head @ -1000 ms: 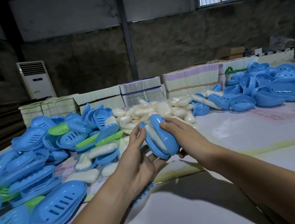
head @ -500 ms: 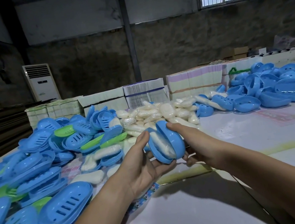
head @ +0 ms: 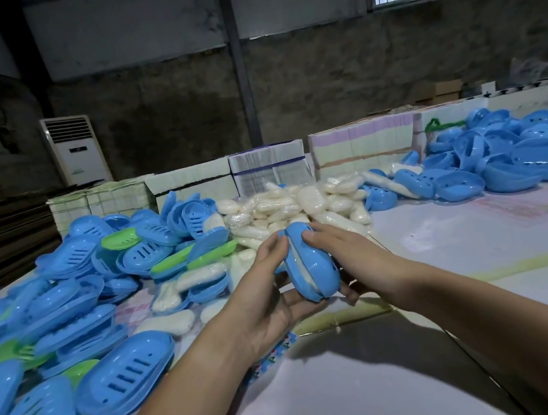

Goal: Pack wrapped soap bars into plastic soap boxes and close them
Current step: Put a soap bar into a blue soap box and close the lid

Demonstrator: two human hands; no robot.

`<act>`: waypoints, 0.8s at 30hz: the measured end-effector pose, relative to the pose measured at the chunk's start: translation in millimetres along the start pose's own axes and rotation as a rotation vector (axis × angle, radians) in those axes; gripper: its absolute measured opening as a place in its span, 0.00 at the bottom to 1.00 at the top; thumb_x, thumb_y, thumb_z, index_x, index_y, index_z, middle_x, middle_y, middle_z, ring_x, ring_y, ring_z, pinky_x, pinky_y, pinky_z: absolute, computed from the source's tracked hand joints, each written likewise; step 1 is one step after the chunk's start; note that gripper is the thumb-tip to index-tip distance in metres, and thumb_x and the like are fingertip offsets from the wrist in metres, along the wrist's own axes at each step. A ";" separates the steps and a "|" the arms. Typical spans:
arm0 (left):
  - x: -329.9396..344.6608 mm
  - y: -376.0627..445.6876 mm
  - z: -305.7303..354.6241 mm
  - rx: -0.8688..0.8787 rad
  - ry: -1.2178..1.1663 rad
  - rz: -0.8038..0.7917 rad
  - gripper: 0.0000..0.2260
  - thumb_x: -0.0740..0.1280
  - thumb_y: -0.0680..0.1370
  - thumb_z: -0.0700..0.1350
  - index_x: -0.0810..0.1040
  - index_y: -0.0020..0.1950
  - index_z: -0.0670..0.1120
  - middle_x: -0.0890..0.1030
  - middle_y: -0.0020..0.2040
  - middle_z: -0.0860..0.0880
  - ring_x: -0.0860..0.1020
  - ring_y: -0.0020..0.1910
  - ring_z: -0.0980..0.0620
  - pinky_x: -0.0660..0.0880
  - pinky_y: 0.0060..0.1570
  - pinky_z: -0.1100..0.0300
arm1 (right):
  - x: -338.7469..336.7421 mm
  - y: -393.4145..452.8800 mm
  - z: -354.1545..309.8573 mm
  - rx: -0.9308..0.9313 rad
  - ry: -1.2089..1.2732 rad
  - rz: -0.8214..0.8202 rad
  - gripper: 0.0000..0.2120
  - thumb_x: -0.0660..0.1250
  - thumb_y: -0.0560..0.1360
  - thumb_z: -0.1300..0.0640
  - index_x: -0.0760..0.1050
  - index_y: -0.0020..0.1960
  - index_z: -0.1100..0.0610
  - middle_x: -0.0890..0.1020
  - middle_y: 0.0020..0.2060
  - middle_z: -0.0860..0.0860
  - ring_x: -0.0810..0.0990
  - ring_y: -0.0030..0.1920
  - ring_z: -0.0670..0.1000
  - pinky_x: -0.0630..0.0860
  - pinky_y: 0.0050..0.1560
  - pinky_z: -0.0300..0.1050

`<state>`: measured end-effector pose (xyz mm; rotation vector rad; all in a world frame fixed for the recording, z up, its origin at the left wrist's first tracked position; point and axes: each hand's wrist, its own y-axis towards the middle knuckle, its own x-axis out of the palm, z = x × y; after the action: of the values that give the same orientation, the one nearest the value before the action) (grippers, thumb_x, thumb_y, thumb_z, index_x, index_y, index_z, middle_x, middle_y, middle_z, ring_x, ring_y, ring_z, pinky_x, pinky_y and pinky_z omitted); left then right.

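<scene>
Between my two hands is a blue plastic soap box (head: 314, 268), held on edge above the table. A white wrapped soap bar (head: 302, 266) shows in the narrow gap between its two halves. My left hand (head: 268, 287) grips the box from the left and below, thumb on its upper end. From the right, my right hand (head: 343, 250) grips it with fingers curled over the outer shell. A heap of wrapped soap bars (head: 300, 204) lies just beyond.
Blue and green soap box halves (head: 80, 300) are piled along the left of the table (head: 478, 251). Another blue pile (head: 508, 158) sits far right. Stacks of flat cartons (head: 268, 170) line the back edge. A standing air conditioner (head: 76, 152) is behind.
The two halves of the box have come closer together around the soap, and the box has shifted slightly right and down between my hands.
</scene>
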<state>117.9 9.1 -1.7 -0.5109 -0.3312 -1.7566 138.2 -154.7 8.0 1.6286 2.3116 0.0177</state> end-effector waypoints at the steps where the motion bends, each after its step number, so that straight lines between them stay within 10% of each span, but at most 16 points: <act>1: 1.5 -0.6 -0.3 0.009 0.011 0.002 0.18 0.72 0.71 0.52 0.80 0.62 0.55 0.80 0.56 0.37 0.83 0.51 0.31 0.81 0.50 0.36 | -0.2 1.2 1.3 -0.003 -0.009 0.006 0.18 0.60 0.78 0.36 0.73 0.65 0.38 0.79 0.37 0.53 0.71 0.28 0.52 0.68 0.26 0.43; 19: 14.1 -4.8 -4.9 0.081 0.132 0.052 0.16 0.66 0.79 0.55 0.75 0.67 0.56 0.82 0.54 0.40 0.86 0.43 0.40 0.83 0.46 0.41 | 9.4 3.5 7.8 -0.057 -0.048 0.125 0.20 0.60 0.74 0.33 0.75 0.61 0.40 0.81 0.43 0.45 0.76 0.28 0.42 0.68 0.24 0.37; 24: 22.6 0.8 -15.4 0.144 0.193 0.189 0.18 0.61 0.80 0.62 0.77 0.65 0.55 0.85 0.56 0.45 0.85 0.51 0.45 0.83 0.49 0.45 | 20.1 7.9 13.4 -0.056 -0.076 0.162 0.35 0.55 0.65 0.26 0.70 0.67 0.43 0.81 0.56 0.48 0.81 0.54 0.49 0.76 0.60 0.54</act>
<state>111.9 -17.5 -3.6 -0.2581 -0.2616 -1.5704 142.8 -135.7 -8.2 1.7524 2.1000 0.0561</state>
